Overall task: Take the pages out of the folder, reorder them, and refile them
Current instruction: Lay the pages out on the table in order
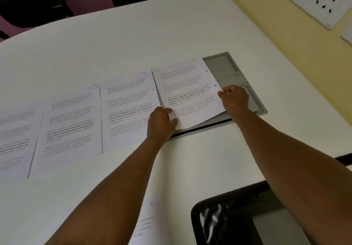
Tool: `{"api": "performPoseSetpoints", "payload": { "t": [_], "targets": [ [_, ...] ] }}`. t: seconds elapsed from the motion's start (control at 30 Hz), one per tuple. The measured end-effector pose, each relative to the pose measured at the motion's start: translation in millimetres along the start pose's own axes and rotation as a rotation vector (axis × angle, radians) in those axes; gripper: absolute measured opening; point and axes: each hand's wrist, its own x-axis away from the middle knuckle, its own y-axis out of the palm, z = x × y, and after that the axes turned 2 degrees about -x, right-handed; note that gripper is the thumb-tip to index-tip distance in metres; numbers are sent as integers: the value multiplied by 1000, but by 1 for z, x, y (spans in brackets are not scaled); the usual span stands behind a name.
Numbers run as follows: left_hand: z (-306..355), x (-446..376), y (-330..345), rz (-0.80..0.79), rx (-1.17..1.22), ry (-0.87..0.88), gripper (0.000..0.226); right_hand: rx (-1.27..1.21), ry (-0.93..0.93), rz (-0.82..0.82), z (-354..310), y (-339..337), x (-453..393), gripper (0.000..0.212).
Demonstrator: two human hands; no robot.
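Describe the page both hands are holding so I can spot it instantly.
On the white table, a row of printed pages runs left to right toward a grey folder. The held page is rightmost, lying over the folder, gripped by the left hand and right hand, near edge curling up.

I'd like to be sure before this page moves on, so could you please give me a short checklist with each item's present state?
1. Left hand grips the page at its near left edge: ok.
2. Right hand pinches its right edge: ok.
3. Page lies flat: not ok, near edge bows up.
4. Folder open beneath: ok.
5. Punch holes match the folder's clip: cannot tell.
6. Three pages in a row to the left, apart from it: ok.
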Motion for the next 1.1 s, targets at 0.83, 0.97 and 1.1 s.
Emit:
{"api": "performPoseSetpoints", "payload": {
  "t": [0.83, 0.97, 1.1],
  "targets": [
    [-77, 275, -61, 38, -90, 85, 27, -68, -401, -119, 45, -34, 335, 12],
    [-112, 348, -65, -25, -237, 71, 32, 30, -199, -386, 75, -32, 410, 18],
    [-135, 405, -71, -76, -331, -59, 49, 244, 6, -495, 97, -28, 462, 30]
  ]
}}
